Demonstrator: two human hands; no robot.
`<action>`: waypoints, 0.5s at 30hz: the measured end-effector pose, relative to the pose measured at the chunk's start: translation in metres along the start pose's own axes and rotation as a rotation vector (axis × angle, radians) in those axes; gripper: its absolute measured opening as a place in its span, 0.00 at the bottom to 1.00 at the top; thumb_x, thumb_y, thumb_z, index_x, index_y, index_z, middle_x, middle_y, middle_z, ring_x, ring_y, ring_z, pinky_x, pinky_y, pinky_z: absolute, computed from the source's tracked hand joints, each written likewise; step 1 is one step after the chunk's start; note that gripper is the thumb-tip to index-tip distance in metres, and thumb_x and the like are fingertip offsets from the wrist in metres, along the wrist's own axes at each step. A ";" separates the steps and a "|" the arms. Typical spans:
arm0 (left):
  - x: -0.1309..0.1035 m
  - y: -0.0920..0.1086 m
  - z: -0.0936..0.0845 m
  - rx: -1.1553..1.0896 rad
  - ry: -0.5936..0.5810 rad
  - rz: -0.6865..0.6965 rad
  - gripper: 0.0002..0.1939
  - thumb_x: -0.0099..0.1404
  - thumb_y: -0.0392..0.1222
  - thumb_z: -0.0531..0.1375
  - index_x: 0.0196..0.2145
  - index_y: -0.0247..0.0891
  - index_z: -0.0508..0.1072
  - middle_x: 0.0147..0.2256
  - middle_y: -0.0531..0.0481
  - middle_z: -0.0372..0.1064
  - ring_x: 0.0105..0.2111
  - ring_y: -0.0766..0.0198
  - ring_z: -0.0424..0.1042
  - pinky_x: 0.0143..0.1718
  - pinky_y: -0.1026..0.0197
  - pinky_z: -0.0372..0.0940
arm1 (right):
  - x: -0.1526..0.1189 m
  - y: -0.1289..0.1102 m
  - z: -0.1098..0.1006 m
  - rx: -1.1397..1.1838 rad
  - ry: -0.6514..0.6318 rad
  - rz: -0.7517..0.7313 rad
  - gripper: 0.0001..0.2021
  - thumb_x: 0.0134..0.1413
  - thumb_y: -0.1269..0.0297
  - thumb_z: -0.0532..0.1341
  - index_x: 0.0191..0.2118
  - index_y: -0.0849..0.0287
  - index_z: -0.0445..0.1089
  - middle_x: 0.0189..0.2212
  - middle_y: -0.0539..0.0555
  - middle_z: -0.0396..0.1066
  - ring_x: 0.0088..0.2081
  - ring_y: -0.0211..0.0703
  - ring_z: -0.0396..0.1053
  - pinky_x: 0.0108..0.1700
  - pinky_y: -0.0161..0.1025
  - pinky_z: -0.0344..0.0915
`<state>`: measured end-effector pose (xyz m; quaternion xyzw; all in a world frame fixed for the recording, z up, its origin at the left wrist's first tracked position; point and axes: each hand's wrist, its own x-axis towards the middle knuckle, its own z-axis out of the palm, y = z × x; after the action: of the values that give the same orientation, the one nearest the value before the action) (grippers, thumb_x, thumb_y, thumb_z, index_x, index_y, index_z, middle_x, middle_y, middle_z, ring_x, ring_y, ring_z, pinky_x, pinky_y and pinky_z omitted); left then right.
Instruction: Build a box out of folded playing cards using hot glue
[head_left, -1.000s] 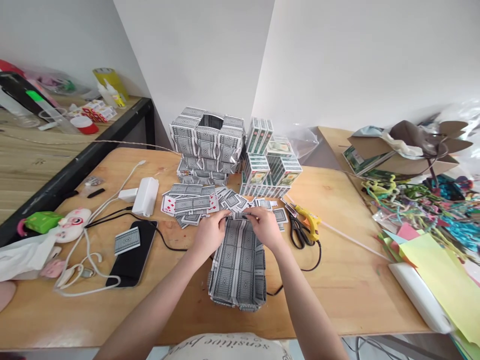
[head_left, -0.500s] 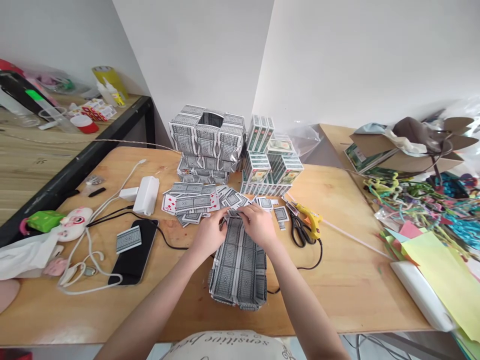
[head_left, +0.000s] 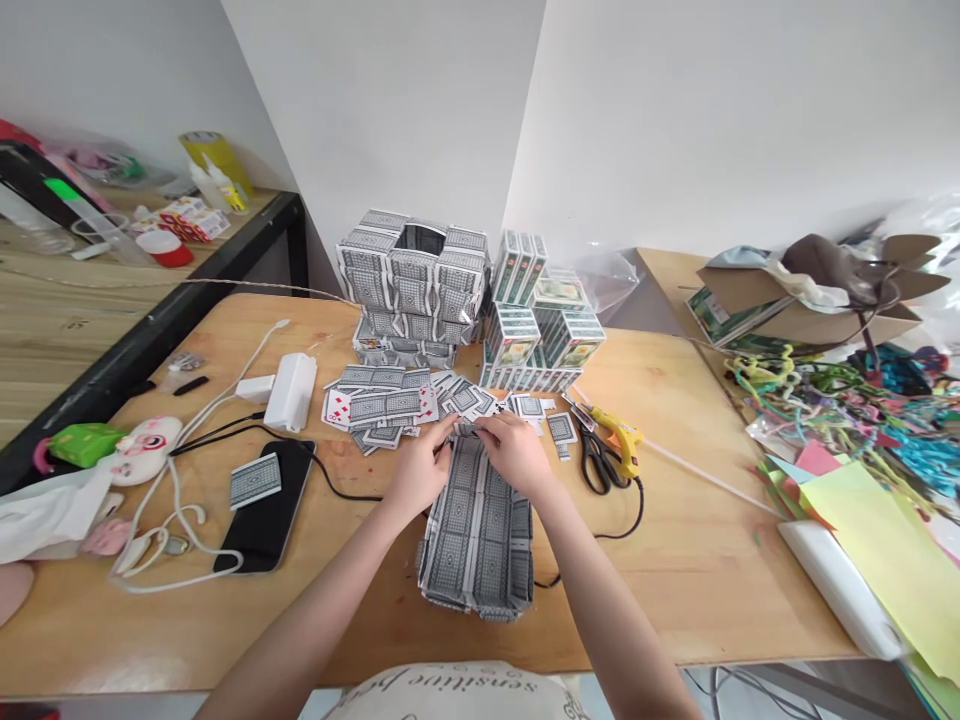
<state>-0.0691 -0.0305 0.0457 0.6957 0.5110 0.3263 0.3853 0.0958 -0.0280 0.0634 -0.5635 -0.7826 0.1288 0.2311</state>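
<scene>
With the tray [head_left: 474, 540] at six o'clock on the table [head_left: 697, 570], our left hand [head_left: 421, 466] and right hand [head_left: 517, 455] pinch its far wall [head_left: 466, 432] at eleven and one respectively. We should press evenly and squarely, supporting both corners to prevent creasing.

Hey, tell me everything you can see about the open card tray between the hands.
The card tray is a long, open-topped box that looks built from playing cards. Grey patterned backs line its floor and low walls, and a pale seam runs lengthwise down the floor. It sits open side up on the wooden table, its length pointing away from the person. The left hand and right hand touch its far end, their fingers partly hiding that wall.
</scene>
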 end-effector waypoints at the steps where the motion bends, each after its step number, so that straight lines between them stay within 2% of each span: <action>1: 0.000 0.000 0.001 -0.012 0.001 0.007 0.26 0.57 0.31 0.49 0.54 0.38 0.61 0.50 0.48 0.65 0.50 0.62 0.65 0.52 0.58 0.61 | 0.000 0.001 0.001 0.016 0.004 -0.005 0.10 0.56 0.70 0.54 0.39 0.58 0.71 0.33 0.55 0.72 0.36 0.43 0.67 0.38 0.37 0.62; 6: -0.002 0.000 0.003 -0.012 0.020 0.035 0.25 0.59 0.31 0.48 0.54 0.38 0.61 0.51 0.49 0.64 0.51 0.62 0.64 0.53 0.58 0.59 | -0.003 0.006 0.006 0.068 0.024 -0.014 0.10 0.57 0.69 0.53 0.39 0.57 0.72 0.34 0.55 0.72 0.37 0.41 0.68 0.39 0.35 0.62; 15: -0.002 -0.006 0.010 -0.046 0.037 0.046 0.26 0.60 0.30 0.46 0.56 0.38 0.59 0.53 0.48 0.62 0.52 0.62 0.62 0.54 0.58 0.58 | 0.000 0.006 0.011 -0.017 0.038 0.009 0.11 0.56 0.70 0.53 0.38 0.58 0.72 0.31 0.56 0.72 0.35 0.44 0.67 0.36 0.36 0.61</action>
<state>-0.0638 -0.0339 0.0350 0.6919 0.4943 0.3597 0.3840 0.0950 -0.0253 0.0518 -0.5711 -0.7768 0.1124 0.2406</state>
